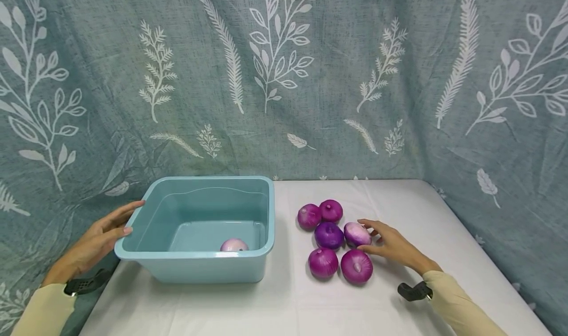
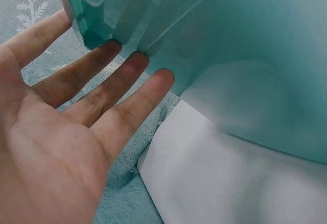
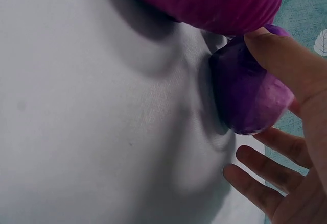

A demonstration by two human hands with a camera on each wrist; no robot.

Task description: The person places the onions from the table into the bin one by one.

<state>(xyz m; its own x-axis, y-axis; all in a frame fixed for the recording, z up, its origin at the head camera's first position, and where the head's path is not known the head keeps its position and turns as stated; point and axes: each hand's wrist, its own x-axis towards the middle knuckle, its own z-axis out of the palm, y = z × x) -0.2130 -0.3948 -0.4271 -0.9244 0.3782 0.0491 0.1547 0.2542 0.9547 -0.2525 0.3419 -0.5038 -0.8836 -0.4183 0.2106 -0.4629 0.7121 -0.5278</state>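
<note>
Pale blue bin [image 1: 195, 269] stands on the left of the white-covered tabletop [image 1: 213, 309], with one pale onion [image 1: 233, 246] lying inside, low and toward the near wall. The left hand [image 1: 95, 242] is at its left edge, fingers nearly straight and spread; the left wrist view shows the fingertips against the outer wall.

Right of the bin, well apart from it, six onions sit in a loose cluster. Farthest back are two magenta ones, the left one [image 1: 309, 217] and the right one [image 1: 331, 211], side by side. A violet onion [image 1: 329, 236] lies just in front of them, and a two-tone onion [image 1: 357, 234], white and purple, just to its right. Nearest the viewer are two more magenta ones, one left [image 1: 323, 263] and one right [image 1: 357, 266].

The right hand [image 1: 392, 242] pinches the two-tone onion between thumb and fingers, its other fingers spread apart. Both wrists carry dark straps [image 1: 414, 291] below cream sleeves [image 1: 459, 301]. Grey-green fabric [image 1: 328, 144] printed with white leaves hangs behind.
</note>
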